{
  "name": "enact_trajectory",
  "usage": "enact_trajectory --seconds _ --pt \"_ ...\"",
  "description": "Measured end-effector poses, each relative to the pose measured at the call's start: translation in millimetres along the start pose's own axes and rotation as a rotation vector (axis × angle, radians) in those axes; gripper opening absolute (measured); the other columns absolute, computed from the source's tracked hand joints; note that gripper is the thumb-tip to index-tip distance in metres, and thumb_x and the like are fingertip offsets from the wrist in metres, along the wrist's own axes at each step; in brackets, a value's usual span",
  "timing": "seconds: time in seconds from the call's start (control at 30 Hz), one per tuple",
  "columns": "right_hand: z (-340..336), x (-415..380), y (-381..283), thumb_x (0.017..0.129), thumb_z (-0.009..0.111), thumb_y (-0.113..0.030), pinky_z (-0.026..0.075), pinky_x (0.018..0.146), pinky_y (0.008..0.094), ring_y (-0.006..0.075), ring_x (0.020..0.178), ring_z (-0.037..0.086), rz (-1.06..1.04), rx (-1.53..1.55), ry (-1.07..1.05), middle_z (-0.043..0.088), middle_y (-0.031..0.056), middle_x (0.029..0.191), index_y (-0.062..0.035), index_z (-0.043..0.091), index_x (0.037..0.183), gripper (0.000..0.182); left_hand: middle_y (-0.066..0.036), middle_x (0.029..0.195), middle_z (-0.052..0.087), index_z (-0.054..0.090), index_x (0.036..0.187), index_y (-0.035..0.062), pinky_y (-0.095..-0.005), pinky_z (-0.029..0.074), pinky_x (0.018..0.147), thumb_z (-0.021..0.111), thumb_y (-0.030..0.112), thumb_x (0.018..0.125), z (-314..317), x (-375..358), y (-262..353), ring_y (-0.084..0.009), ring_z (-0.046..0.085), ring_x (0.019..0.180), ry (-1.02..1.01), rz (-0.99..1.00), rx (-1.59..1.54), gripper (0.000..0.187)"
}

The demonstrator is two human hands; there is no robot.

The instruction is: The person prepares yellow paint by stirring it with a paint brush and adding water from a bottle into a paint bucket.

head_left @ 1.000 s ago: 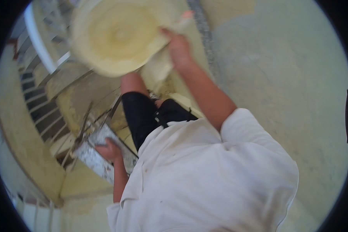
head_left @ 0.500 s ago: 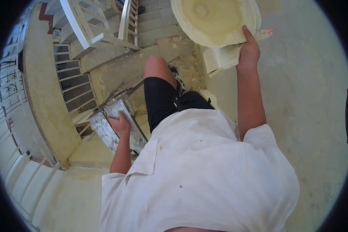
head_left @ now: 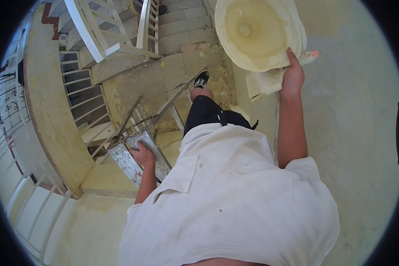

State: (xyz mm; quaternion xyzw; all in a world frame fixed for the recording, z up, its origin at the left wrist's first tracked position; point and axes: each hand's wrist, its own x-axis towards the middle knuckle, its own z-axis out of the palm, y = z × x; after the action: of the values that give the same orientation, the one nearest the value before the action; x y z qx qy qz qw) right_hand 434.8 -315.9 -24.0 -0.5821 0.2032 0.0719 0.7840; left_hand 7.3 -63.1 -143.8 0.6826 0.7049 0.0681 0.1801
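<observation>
A yellowed, pale basin-like bowl (head_left: 257, 33) is held up at the top right, its open side showing. My right hand (head_left: 293, 75) grips its lower rim, with the thumb on the edge and the other fingers hidden behind. At the lower left, my left hand (head_left: 142, 155) is closed round the edge of a weathered wooden piece (head_left: 151, 146) with flaking white paint. Thin wooden bars (head_left: 173, 99) stick out from that piece toward the landing.
Tiled steps (head_left: 181, 26) rise at the top beyond a worn landing (head_left: 164, 73). White railings (head_left: 142, 26) flank them on the left. A plain wall (head_left: 350, 133) runs along the right, and a yellowish ledge wall (head_left: 57, 106) stands at the left.
The bowl and my right hand have shifted down and slightly right in view. My left hand has moved slightly right and down. One leg now reaches farther forward, and more wooden bars show.
</observation>
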Motion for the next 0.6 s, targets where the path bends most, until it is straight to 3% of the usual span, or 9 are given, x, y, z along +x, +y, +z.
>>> enact_trajectory --seconds 0.07,0.27,0.3,0.4,0.5,0.6 --pt "9 19 4 0.080 0.062 -0.015 0.045 0.081 0.0308 0.0198 0.094 0.056 0.005 -0.047 0.005 0.056 0.0128 0.108 0.0097 0.048 0.114 0.044 -0.027 0.099 0.056 0.052 0.102 -0.0056 -0.0447 0.038 0.081 0.047 0.041 0.082 1 5 0 -0.0436 0.052 0.090 -0.048 -0.189 -0.001 0.051" --pt "78 73 26 0.080 0.063 -0.015 0.044 0.083 0.0306 0.0202 0.097 0.056 0.030 -0.154 -0.075 0.056 0.0127 0.109 0.0103 0.047 0.115 0.046 -0.027 0.098 0.056 0.055 0.097 -0.0073 -0.0421 0.038 0.081 0.036 0.036 0.087 10 21 0 -0.0409 0.051 0.090 -0.060 -0.353 -0.288 0.048" --pt "88 88 34 0.079 0.063 -0.016 0.043 0.083 0.0304 0.0202 0.097 0.055 0.029 -0.178 -0.103 0.056 0.0126 0.109 0.0104 0.047 0.115 0.047 -0.024 0.096 0.057 0.055 0.098 -0.0080 -0.0384 0.039 0.081 0.034 0.033 0.088 8 21 8 -0.0345 0.052 0.090 -0.059 -0.362 -0.322 0.047" --pt "124 130 69 0.079 0.063 -0.016 0.043 0.084 0.0300 0.0201 0.096 0.055 0.011 -0.233 -0.172 0.056 0.0126 0.109 0.0104 0.048 0.114 0.046 -0.019 0.098 0.056 0.054 0.099 -0.0074 -0.0358 0.040 0.082 0.033 0.032 0.089 12 20 17 -0.0286 0.051 0.090 -0.040 -0.491 -0.535 0.046" --pt "153 164 105 0.081 0.061 -0.016 0.042 0.086 0.0298 0.0195 0.098 0.054 0.011 -0.262 -0.260 0.055 0.0110 0.111 0.0074 0.046 0.116 0.045 -0.011 0.105 0.056 0.053 0.108 -0.0038 -0.0333 0.038 0.087 0.034 0.036 0.091 16 21 -5 -0.0235 0.050 0.094 0.005 -0.564 -0.514 0.047" --pt "182 176 140 0.082 0.060 -0.016 0.041 0.087 0.0297 0.0185 0.100 0.053 0.020 -0.242 -0.340 0.055 0.0089 0.111 0.0040 0.046 0.118 0.044 -0.011 0.111 0.053 0.049 0.112 -0.0030 -0.0336 0.037 0.090 0.034 0.037 0.092 14 19 -7 -0.0230 0.048 0.099 -0.004 -0.552 -0.494 0.048"
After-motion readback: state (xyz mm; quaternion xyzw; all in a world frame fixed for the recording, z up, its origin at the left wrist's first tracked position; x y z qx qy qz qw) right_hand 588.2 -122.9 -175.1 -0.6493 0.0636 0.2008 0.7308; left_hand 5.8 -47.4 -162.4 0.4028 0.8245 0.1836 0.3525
